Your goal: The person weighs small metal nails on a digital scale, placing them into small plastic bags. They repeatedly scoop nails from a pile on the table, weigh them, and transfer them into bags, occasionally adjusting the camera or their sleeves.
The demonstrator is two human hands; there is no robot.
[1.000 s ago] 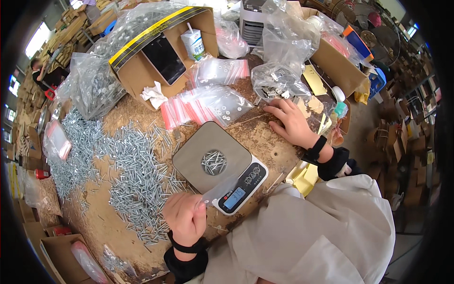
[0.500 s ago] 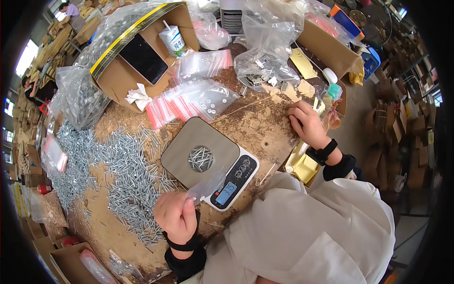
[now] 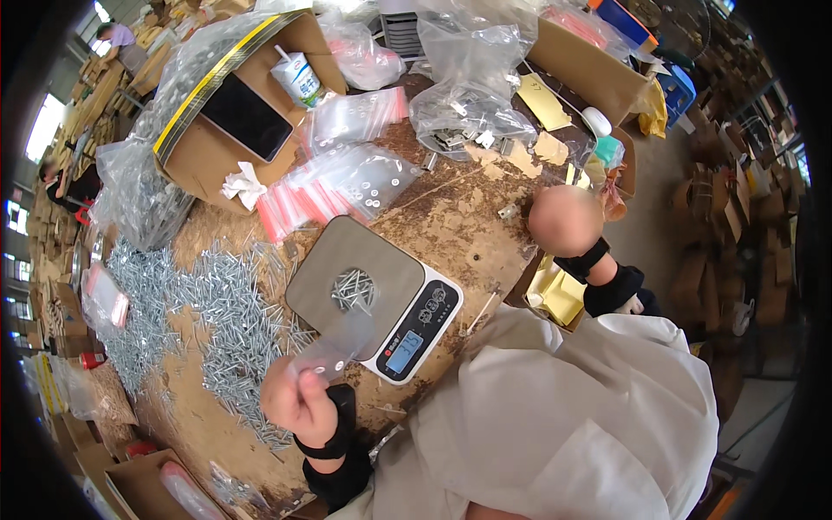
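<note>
My left hand (image 3: pixel 297 404) pinches a small clear plastic bag (image 3: pixel 345 340) with small white rings showing near its lower edge. The bag overlaps the near side of a white digital scale (image 3: pixel 394 286) with a grey platform and a lit display. On that platform, a heap of silvery screws (image 3: pixel 353 289) sits in a round patch, perhaps a shallow dish. My right hand (image 3: pixel 565 221) is over the table's right edge, its fingers smeared, so its grip is unclear. Beside it lies a small metal piece (image 3: pixel 509 211). A wide pile of loose screws (image 3: pixel 247 325) spreads left of the scale.
Behind the scale lie red-edged zip bags (image 3: pixel 338 186) with white rings. A cardboard box (image 3: pixel 195 165) holds a phone (image 3: pixel 246 117) and a drink carton (image 3: pixel 296 78). A clear bag of metal parts (image 3: pixel 468 113) lies farther back. Yellow cards (image 3: pixel 559 293) are at the right edge.
My left hand has drawn slightly left and down with the bag. My right hand has turned, and a small metal piece now shows beside it. The whole view has shifted slightly.
</note>
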